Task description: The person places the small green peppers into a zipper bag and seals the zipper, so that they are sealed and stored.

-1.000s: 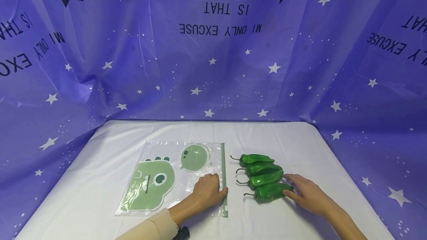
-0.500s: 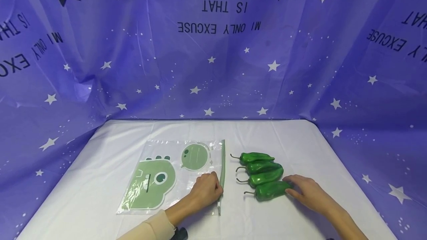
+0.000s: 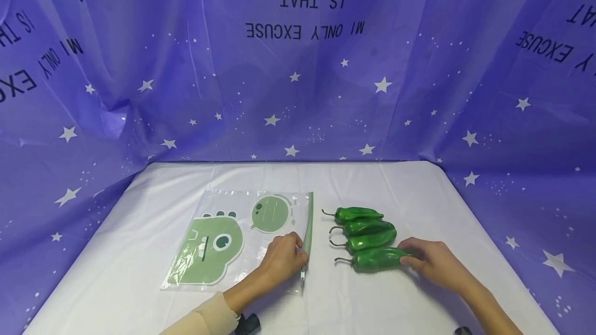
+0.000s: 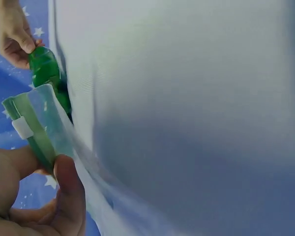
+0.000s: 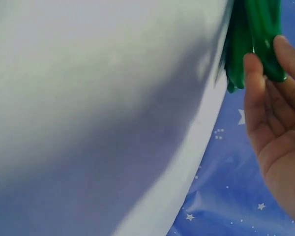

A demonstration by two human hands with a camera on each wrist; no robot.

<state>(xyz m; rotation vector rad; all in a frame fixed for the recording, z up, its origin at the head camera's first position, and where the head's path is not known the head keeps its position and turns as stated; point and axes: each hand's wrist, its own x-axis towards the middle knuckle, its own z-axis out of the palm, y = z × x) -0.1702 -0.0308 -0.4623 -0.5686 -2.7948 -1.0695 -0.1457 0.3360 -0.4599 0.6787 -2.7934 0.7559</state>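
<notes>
A clear zip bag (image 3: 211, 252) printed with a green cartoon dinosaur lies flat left of centre. My left hand (image 3: 281, 258) pinches its green zip edge (image 3: 310, 216) between thumb and finger. In the left wrist view that edge is lifted, with a white slider (image 4: 22, 127) on it. Right of the bag, several green peppers lie in a column, stems to the left. My right hand (image 3: 433, 262) grips the tip of the nearest green pepper (image 3: 379, 260) with thumb and fingers. Whether the bag's mouth is parted cannot be told.
A white cloth (image 3: 363, 299) covers the table under everything. Purple curtain (image 3: 316, 92) with stars and lettering surrounds the back and sides. The other green peppers (image 3: 365, 227) lie close together, just beyond the gripped one.
My left hand has drawn the near part of the zip edge leftward and raised it. My right hand has closed on the nearest green pepper, which has shifted slightly left. The view has tilted down a little.
</notes>
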